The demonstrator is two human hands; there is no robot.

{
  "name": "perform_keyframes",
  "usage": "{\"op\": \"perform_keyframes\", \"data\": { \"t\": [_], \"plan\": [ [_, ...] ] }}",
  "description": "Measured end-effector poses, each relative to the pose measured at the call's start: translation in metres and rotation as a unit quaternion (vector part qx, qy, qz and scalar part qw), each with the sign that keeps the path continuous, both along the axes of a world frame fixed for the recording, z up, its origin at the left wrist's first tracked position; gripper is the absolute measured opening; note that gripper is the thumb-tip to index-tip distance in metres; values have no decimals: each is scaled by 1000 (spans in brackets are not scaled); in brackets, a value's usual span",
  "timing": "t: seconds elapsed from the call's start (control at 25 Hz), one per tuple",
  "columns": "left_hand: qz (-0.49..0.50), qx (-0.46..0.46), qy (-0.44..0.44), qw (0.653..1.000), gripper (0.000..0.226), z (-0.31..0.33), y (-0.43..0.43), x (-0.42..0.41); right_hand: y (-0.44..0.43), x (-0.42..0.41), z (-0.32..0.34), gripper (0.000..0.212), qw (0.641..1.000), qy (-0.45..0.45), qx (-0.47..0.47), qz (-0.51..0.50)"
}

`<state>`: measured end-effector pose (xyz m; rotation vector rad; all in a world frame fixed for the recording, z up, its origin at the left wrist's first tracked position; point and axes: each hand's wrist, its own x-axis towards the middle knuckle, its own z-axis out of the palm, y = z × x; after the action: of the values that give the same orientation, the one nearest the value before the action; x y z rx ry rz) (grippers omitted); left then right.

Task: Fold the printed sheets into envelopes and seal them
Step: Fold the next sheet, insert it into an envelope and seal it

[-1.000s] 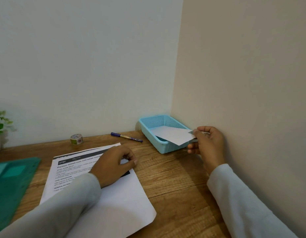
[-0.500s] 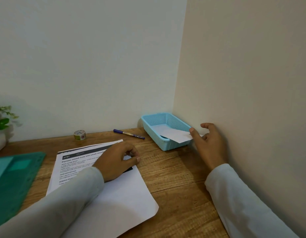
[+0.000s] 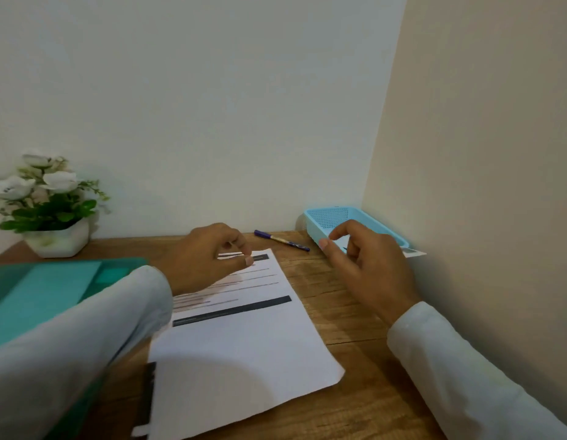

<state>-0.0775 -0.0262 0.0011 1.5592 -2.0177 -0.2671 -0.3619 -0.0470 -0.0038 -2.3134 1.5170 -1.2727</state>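
A stack of printed sheets (image 3: 237, 354) lies on the wooden desk in front of me. My left hand (image 3: 209, 258) is at the top edge of the upper sheet, thumb and curled fingers pinching that edge. My right hand (image 3: 368, 268) hovers empty in front of the light blue basket (image 3: 326, 217), fingers loosely curled. A folded white envelope (image 3: 414, 252) lies in the basket, one corner sticking out past my right hand near the wall.
A purple pen (image 3: 280, 240) lies between the sheets and the basket. A green mat (image 3: 37, 296) covers the desk's left side, with a potted white flower (image 3: 53, 217) behind it. Walls close off the back and right.
My right hand let go of the folded envelope, leaving it in the basket, and drew back toward me. My left hand shifted up to the sheet's top edge. The view swung left and down.
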Motion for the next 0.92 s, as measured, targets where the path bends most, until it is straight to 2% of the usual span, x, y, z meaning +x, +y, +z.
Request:
{"op": "perform_keyframes", "data": {
  "t": [0.12,0.2,0.36,0.44,0.52,0.68,0.92],
  "plan": [
    [43,28,-64,997,31,-18,19,32,5,42,-2,18,986,81,63,128],
    [63,74,-113,989,46,-27,29,43,5,64,-5,22,960,161,91,210],
    [80,167,-206,961,71,-36,38,49,9,101,-20,60,875,317,145,336],
    [73,189,-228,952,76,-40,36,50,7,108,-30,78,838,379,166,357],
    [65,209,-238,946,78,-42,34,51,-3,107,-37,85,820,421,163,352],
    [50,229,-243,941,79,-45,30,57,-43,105,-39,85,832,447,173,280],
    [50,230,-236,943,85,-47,30,62,-75,103,-49,100,889,365,205,185]
  ]
}}
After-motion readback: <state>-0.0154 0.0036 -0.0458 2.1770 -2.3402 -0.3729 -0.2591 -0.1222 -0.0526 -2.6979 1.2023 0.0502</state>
